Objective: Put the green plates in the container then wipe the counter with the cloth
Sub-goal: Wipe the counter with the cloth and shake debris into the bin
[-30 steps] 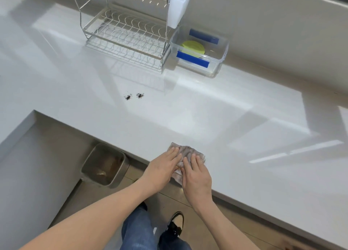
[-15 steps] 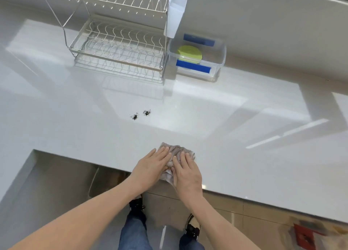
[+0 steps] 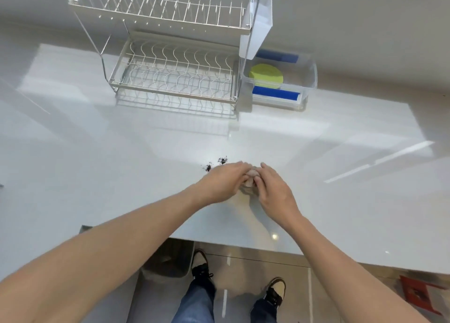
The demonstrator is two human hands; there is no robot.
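Note:
A green plate (image 3: 266, 75) lies inside the clear plastic container (image 3: 309, 79) with blue handles at the back of the white counter (image 3: 97, 164). My left hand (image 3: 222, 184) and my right hand (image 3: 274, 188) press together on a bunched pale cloth (image 3: 250, 178), which shows only as a small patch between my fingers. Two small heaps of dark crumbs (image 3: 215, 163) lie on the counter just beyond my left fingertips.
A two-tier wire dish rack (image 3: 170, 79) stands empty left of the container, with a white cutlery holder (image 3: 258, 23) hung on its right side. Below the counter's front edge I see a metal bin (image 3: 168, 259) on the floor and my shoes.
Both hands have pushed the cloth away from the counter's front edge toward the dark crumbs. The cloth is more bunched and mostly covered by my hands now.

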